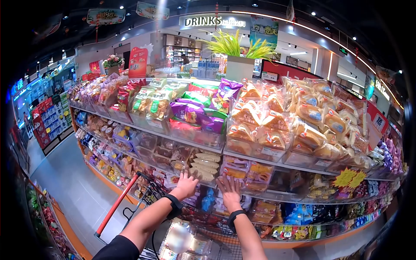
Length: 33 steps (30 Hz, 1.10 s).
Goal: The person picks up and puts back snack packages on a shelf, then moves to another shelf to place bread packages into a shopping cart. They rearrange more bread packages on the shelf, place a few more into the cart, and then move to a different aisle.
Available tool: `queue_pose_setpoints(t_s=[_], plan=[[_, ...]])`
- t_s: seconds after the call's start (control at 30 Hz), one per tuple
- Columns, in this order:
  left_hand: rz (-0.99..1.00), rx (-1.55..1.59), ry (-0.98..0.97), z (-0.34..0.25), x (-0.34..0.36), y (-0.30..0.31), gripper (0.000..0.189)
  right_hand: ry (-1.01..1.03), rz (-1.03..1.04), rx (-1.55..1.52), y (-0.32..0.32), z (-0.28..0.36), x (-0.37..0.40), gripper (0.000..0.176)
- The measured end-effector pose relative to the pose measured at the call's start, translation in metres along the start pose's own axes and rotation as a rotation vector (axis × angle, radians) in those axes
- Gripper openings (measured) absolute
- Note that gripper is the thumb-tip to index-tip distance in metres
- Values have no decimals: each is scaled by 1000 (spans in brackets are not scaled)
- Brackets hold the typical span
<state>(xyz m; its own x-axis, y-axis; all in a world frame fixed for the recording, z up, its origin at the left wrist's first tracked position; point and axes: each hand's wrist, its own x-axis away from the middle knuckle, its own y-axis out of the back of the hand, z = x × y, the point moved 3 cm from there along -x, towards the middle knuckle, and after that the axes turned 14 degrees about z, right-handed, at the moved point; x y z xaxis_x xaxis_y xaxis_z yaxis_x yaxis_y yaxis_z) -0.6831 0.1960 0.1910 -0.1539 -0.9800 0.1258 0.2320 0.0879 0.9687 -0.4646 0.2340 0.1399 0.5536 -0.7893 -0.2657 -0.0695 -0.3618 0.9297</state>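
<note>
My left hand [185, 185] reaches forward with fingers spread, touching the front of a clear bin of long pale pastries [204, 166] on the middle shelf. Beside it my right hand [229, 189] lies flat and open against the packaged buns [236, 172] in the neighbouring bin. Neither hand holds anything. Both wrists wear black bands. Below my arms stands a shopping cart [203, 242] with a red handle [118, 201] at the left and packaged goods inside.
Curved tiered shelves [186, 139] hold many snack bags and wrapped breads [303, 125]. A yellow starburst price tag [349, 177] hangs at the right. A grey aisle floor [65, 182] runs left. A DRINKS sign [203, 21] and a potted plant [238, 47] stand behind.
</note>
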Motion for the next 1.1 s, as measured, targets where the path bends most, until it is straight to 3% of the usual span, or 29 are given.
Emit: queue_pose_setpoints(t_s=[0.1,0.3,0.4,0.6,0.67,0.73,1.0,1.1], plan=[[-28,131,-28,0,-1,2,57,5,27,-11,6,-4,-1,80],[200,125,7,1,-6,4,69,24,-53,-79,-5,-8,-7,75],[-65,75,-11,-5,2,4,76,39,-48,-76,1,-9,-8,74],[-122,-41,-65,-15,-8,-6,77,52,-120,-78,8,-14,-4,76],[-61,22,-75,-19,-12,-7,87,43,-143,-111,7,-13,-2,77],[-29,151,-90,-26,-10,0,90,26,-111,-123,14,-11,1,79],[-49,121,-56,-31,-17,-5,92,-133,114,-53,21,-10,10,79],[-147,106,-47,-32,-9,-3,90,-114,-76,38,11,-5,12,83]])
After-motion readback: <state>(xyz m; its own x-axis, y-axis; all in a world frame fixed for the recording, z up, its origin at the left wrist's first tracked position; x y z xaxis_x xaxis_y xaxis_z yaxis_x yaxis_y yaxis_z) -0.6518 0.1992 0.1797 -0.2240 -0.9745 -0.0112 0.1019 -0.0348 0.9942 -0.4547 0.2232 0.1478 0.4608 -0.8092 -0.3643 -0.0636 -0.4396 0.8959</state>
